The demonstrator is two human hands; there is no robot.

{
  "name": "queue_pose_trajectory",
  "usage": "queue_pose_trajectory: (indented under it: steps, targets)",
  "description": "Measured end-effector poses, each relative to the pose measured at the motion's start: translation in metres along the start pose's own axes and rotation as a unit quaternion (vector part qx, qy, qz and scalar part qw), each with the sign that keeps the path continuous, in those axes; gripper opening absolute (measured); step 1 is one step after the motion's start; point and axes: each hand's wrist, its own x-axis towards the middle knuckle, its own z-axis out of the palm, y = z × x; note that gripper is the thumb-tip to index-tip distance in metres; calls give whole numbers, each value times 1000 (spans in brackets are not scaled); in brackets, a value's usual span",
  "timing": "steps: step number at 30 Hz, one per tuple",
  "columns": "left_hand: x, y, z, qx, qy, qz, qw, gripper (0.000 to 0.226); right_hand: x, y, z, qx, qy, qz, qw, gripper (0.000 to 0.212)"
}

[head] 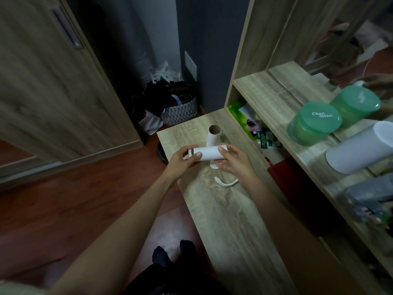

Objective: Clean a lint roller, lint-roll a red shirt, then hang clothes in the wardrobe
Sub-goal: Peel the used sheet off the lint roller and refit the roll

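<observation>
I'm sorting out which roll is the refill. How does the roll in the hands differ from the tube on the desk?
The white roll lies sideways, held by the left hand and right hand; the cardboard tube stands upright, untouched. The roll looks thicker. Both are hollow cylinders.

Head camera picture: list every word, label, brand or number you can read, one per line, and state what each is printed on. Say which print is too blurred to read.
"Char" in white, with a smaller blurred line under it: on the lid of the nearer green tub on the shelf.
Green and white packets in the compartment below the shelf: print too small to read.
White roll in the hands: no print visible.
</observation>
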Motion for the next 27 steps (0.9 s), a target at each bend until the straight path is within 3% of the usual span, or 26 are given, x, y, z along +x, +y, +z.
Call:
queue_pose_trajectory:
  steps: [5,8,12,17,23,25,27]
  targets:
    - [0,-2,1,-58,-11,-36,998,29,1,-3,-8,34,24,-10,999,32]
    - [4,-10,-4,-39,11,-47,998,27,-1,-2,-15,48,49,-20,997,35]
    - [13,-26,-6,48,49,-39,997,28,1,6,-21,69,67,-26,995,39]
    - [22,-47,0,172,25,3,985,21,1,13,-25,90,74,-20,993,36]
    - [40,-57,2,311,23,86,946,34,-2,17,-23,95,64,-35,993,40]
    - [42,-57,0,293,22,94,951,32,-4,15,-21,91,65,-38,993,39]
    - [33,-35,2,192,32,87,977,28,-9,9,-17,90,62,-46,993,38]
